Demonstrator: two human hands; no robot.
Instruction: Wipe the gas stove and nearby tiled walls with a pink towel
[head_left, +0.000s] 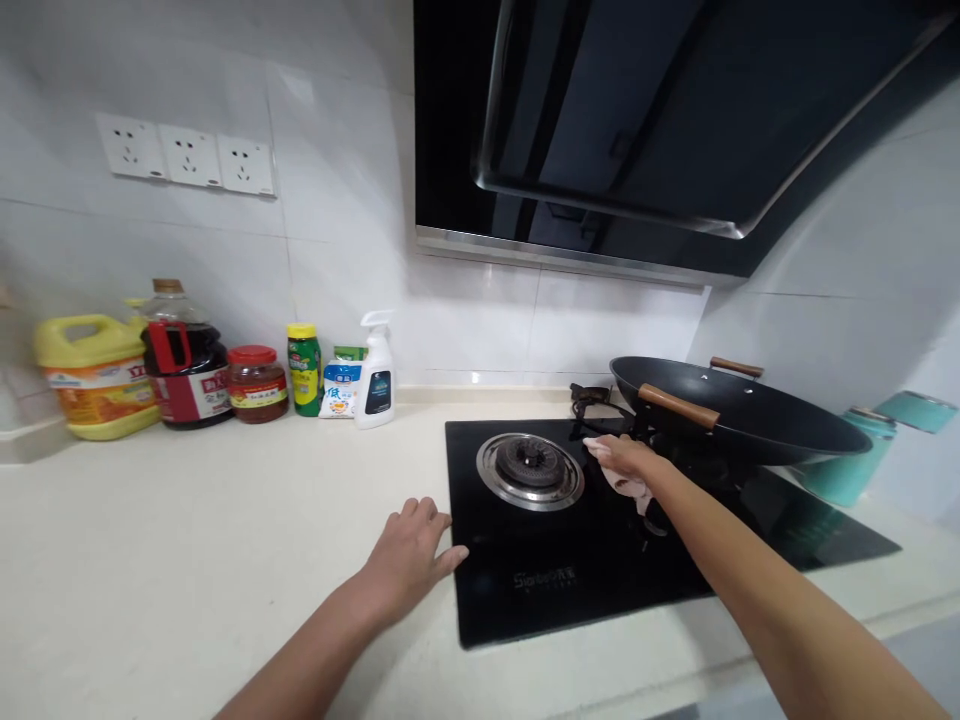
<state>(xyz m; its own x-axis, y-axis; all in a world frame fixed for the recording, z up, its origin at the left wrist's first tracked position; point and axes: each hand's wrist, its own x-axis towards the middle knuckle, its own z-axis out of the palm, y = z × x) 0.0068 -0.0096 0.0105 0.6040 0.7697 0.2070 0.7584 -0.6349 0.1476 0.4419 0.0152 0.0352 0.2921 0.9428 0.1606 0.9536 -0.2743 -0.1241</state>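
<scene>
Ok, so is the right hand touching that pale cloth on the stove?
Touching. The head view shows it: the right hand lies directly over the pale cloth, which sticks out from beneath it.

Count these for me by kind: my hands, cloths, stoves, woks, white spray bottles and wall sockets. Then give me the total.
Hands, left hand and right hand: 2
Cloth: 1
Stove: 1
Wok: 1
White spray bottle: 1
Wall sockets: 3
Total: 9
</scene>
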